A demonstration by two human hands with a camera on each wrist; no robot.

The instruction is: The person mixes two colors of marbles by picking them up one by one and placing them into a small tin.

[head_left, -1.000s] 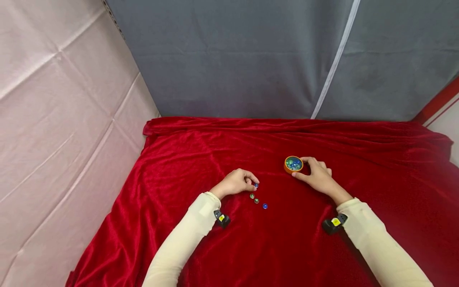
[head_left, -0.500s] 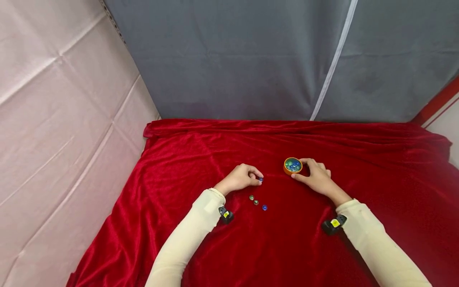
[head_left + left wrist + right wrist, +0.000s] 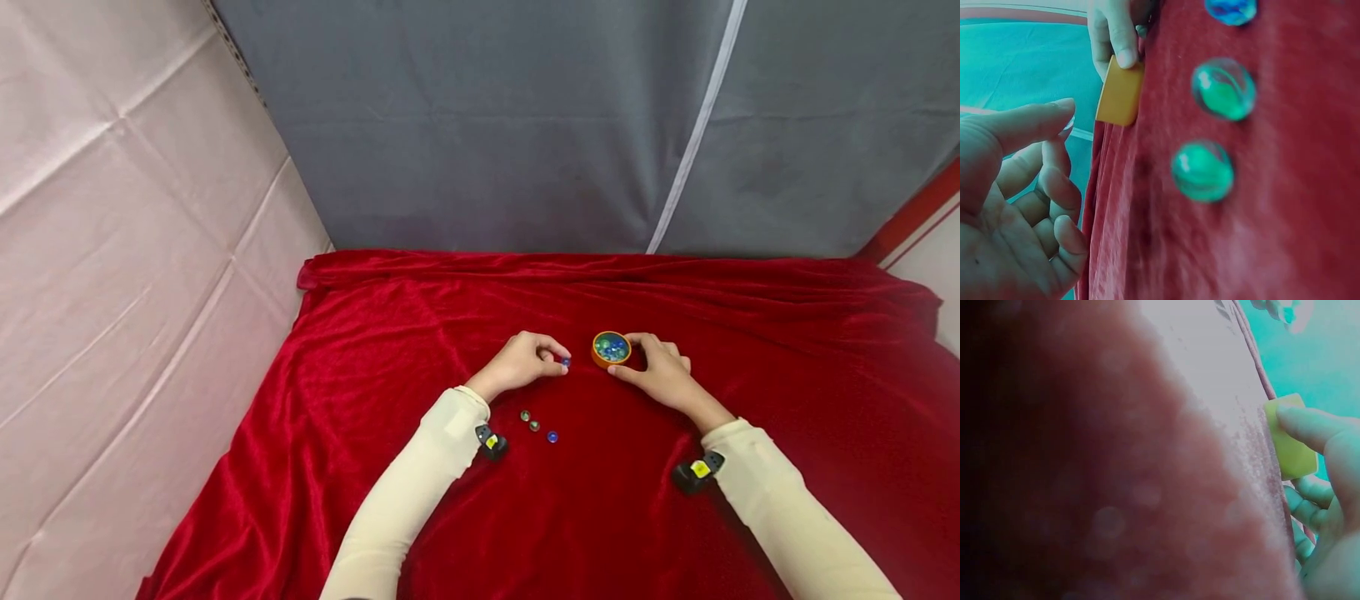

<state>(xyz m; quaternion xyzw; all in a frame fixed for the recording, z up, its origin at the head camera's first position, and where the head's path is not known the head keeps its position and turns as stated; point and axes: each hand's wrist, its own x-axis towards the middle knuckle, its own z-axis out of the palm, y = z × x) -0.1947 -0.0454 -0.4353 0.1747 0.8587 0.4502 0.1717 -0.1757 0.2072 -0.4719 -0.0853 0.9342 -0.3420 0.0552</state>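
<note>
Between thumb and forefinger my left hand (image 3: 522,362) pinches a blue marble (image 3: 566,362), held just left of a round orange container (image 3: 602,363). Blue and green marbles (image 3: 612,346) lie inside that container. My right hand (image 3: 665,372) grips its right side, thumb at the front and fingers behind. In the right wrist view the thumb presses the container's side wall (image 3: 1294,450). On the cloth below my left hand lie two green marbles (image 3: 1224,90) and one blue marble (image 3: 552,437). The pinched marble is mostly hidden by the fingertips in the left wrist view.
A red velvet cloth (image 3: 600,517) covers the table, with folds along its back edge. A grey curtain (image 3: 480,125) hangs behind it, and a pale pink sheet (image 3: 135,292) stands on the left.
My left hand has moved right and away from me with the blue marble, nearing the container. My right hand keeps its grip, and the loose marbles stay on the cloth.
</note>
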